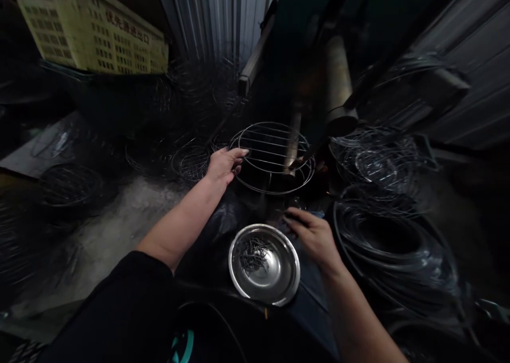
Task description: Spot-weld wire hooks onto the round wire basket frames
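Note:
My left hand (225, 163) grips the left rim of a round wire rack (274, 192), thumb on top. Straight parallel bars cross the rack's upper ring, and a second ring sits lower. Under the rack's right part are the tips of a dark metal fixture (297, 163). My right hand (313, 235) is closed in a pinch, apart from the rack. Whatever lies between its fingertips is too small and dark to make out. Just left of that hand, a shiny metal bowl (294, 278) rests near my lap, with short wire pieces (254, 254) inside.
Coils of wire (398, 262) lie at the right, with tangled wire rings (374, 163) behind them. A yellow plastic crate (95, 33) stands at the upper left. Pale cylinders (338, 76) on the machine jut toward me above the rack. More wire racks (69, 184) lie on the left.

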Available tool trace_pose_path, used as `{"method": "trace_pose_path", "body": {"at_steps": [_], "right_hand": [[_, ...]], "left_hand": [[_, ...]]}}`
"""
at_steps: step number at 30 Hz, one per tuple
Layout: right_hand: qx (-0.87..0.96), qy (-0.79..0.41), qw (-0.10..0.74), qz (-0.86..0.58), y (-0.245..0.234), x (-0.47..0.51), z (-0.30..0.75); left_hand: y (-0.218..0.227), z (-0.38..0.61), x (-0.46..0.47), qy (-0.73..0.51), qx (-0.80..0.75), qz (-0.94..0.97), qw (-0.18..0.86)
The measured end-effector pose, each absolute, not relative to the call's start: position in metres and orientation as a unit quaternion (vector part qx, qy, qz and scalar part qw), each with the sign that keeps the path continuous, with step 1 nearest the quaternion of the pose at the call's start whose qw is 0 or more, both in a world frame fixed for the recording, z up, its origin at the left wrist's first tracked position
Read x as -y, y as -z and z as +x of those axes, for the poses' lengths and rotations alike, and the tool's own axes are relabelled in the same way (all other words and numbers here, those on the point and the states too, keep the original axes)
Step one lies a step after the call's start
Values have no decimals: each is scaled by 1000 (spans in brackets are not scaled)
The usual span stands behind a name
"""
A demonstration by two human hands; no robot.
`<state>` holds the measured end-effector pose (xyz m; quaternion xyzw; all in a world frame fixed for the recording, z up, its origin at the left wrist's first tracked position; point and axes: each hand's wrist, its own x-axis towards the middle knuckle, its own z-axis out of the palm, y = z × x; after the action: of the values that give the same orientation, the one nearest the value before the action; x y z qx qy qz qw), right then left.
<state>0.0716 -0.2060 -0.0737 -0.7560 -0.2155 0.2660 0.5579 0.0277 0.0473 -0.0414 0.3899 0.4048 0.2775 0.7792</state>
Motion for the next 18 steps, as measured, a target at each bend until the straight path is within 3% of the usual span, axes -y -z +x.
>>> {"method": "trace_pose_path", "body": {"at_steps": [6,13,18], "right_hand": [[194,-172,660,-705,41,168,105],[230,-59,540,-808,50,151,117],[211,0,531,-821,52,144,121]], "left_hand": [[41,29,-48,-307,-378,381,786],[42,38,-42,-299,-346,404,793],[40,49,-43,-298,-348,395,796]]}}
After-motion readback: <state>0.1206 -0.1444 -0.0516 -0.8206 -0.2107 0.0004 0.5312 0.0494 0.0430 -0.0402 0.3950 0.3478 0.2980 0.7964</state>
